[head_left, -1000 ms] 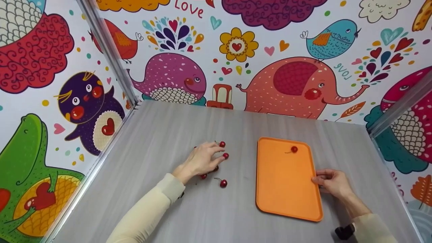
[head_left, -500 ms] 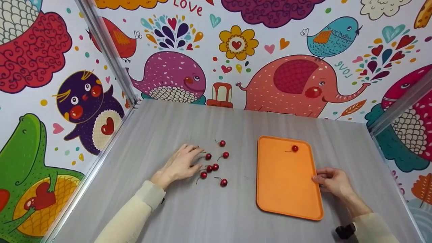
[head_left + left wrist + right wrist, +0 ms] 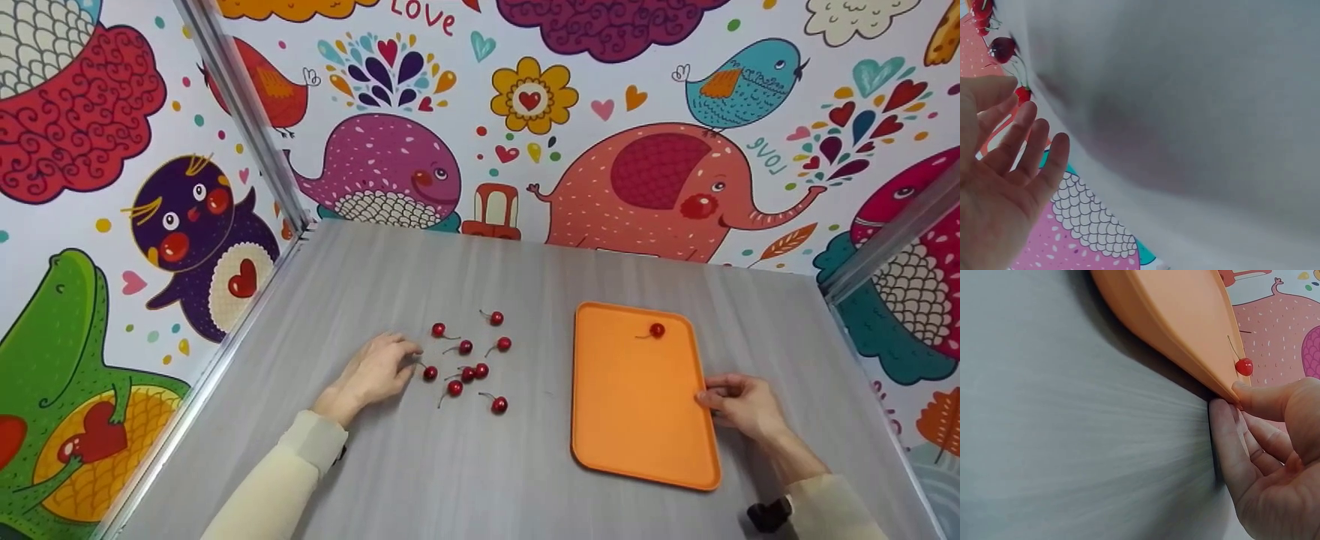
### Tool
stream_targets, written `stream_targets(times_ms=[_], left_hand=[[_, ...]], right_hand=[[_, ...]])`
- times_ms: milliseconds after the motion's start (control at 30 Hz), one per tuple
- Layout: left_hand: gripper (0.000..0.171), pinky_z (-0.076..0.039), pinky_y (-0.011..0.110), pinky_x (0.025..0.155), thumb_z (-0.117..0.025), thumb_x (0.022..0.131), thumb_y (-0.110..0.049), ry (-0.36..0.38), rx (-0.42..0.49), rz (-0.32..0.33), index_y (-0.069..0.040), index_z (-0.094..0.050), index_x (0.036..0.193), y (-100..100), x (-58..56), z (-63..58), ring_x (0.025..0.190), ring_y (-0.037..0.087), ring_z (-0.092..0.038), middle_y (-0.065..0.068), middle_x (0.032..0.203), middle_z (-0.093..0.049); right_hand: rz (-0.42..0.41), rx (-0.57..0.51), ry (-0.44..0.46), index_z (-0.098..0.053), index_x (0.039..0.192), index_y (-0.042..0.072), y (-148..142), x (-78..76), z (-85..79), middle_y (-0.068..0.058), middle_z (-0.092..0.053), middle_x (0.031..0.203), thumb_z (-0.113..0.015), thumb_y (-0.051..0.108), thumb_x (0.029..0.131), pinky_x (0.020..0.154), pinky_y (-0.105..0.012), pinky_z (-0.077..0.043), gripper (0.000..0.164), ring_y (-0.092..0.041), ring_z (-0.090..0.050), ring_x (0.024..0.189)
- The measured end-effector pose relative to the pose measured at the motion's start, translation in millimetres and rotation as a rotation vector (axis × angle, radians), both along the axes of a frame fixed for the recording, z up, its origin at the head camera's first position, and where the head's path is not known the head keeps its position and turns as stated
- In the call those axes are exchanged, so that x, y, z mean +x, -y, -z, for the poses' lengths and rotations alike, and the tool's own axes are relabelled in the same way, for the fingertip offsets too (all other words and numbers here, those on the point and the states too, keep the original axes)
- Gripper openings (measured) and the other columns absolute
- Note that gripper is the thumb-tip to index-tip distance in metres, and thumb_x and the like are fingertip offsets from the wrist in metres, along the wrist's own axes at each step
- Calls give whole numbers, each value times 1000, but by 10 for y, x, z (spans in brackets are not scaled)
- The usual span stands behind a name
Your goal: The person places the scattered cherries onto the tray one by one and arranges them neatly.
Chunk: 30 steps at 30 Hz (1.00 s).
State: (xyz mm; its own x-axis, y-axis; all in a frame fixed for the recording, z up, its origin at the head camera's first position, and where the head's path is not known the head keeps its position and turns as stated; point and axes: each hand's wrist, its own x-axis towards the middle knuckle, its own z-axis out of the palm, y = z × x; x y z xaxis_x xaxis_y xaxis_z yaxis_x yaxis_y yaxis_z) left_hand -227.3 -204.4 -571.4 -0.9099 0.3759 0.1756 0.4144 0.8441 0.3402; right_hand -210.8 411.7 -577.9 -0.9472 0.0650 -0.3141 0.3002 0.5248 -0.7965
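Observation:
My left hand (image 3: 379, 367) hovers over the table just left of a loose group of red cherries, its fingers relaxed and holding nothing. The nearest cherry (image 3: 430, 373) lies right by the fingertips, its stem pointing toward them. In the left wrist view, the palm and spread fingers (image 3: 1050, 163) show, with a dark cherry (image 3: 1002, 50) beyond the thumb. On the right, an orange tray (image 3: 637, 420) carries a single cherry (image 3: 657, 330) near its far end. My right hand (image 3: 742, 405) pinches the tray's right rim, thumb on top and fingers below, as the right wrist view shows.
Several more cherries lie scattered on the grey table (image 3: 525, 480), two of them (image 3: 474, 372) close together, one (image 3: 499, 405) nearest the front. Walls with cartoon animals (image 3: 645, 195) enclose the back and sides.
The left hand has drawn back leftward from over the cherries, uncovering them. They now lie in view on the table. The right hand stays at the tray's rim.

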Motion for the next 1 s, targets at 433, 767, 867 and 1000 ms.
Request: stream_targets(times_ms=[433, 767, 867, 1000], left_hand=[[5, -64, 54, 91, -81, 100, -9, 34, -39, -99, -10, -86, 100, -49, -97, 45, 100, 36, -78, 9, 102, -81], [7, -65, 52, 82, -82, 100, -10, -12, -39, -72, -12, -85, 95, -60, -91, 66, 91, 34, -78, 6, 95, -79], [6, -65, 51, 81, -82, 100, -10, -37, -40, -56, -12, -86, 95, -51, -84, 79, 90, 32, -79, 6, 95, -80], [6, -65, 49, 80, -83, 99, -10, -65, -30, -33, -12, -86, 95, -32, -71, 88, 89, 30, -80, 4, 95, -81]], right_hand=[[14, -2, -3, -65, 138, -15, -14, 0, 10, 3, -78, 98, -80, 16, 106, 75, -28, -68, 47, -1, -75, 84], [4, 24, -30, -66, 138, -15, 20, 25, 9, 1, -79, 98, -79, 14, 105, 75, -29, -68, 45, -1, -75, 84], [9, 14, -25, -67, 137, -14, 22, 23, 6, 2, -79, 98, -80, 15, 105, 75, -29, -69, 45, -1, -75, 84], [9, 8, -14, -67, 137, -13, 23, 16, 10, 2, -79, 99, -81, 16, 105, 76, -29, -69, 46, -1, -75, 85]])
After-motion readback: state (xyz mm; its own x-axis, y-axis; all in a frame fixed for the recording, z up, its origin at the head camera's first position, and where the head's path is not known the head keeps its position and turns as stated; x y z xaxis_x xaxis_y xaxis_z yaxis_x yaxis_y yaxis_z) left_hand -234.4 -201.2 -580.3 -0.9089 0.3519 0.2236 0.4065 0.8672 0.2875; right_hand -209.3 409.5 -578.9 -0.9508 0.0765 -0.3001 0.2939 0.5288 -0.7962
